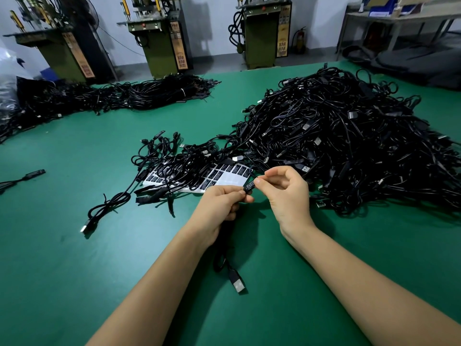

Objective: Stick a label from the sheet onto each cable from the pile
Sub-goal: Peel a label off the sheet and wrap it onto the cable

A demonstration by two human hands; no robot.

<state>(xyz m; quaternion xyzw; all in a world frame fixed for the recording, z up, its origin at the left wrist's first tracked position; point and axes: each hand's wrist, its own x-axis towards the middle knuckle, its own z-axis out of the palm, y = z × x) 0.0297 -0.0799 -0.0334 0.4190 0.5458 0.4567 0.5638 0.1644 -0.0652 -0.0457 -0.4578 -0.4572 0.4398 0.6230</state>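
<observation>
My left hand [219, 208] grips a black cable [225, 260] above the green table; its loop and USB plug [238, 285] hang down below my wrist. My right hand [287, 193] pinches a small black label [250, 187] with white print against the cable's end piece held between both hands. The white label sheet [228, 177] lies just beyond my hands, partly covered by loose cables. A big pile of black cables [349, 141] fills the table to the right.
Loose cables [109, 208] lie left of the sheet. Bundled cables [164, 92] stretch along the far left of the green table [74, 270]. Green machines [162, 36] stand on the floor behind, and a shelf [399, 21] at the back right.
</observation>
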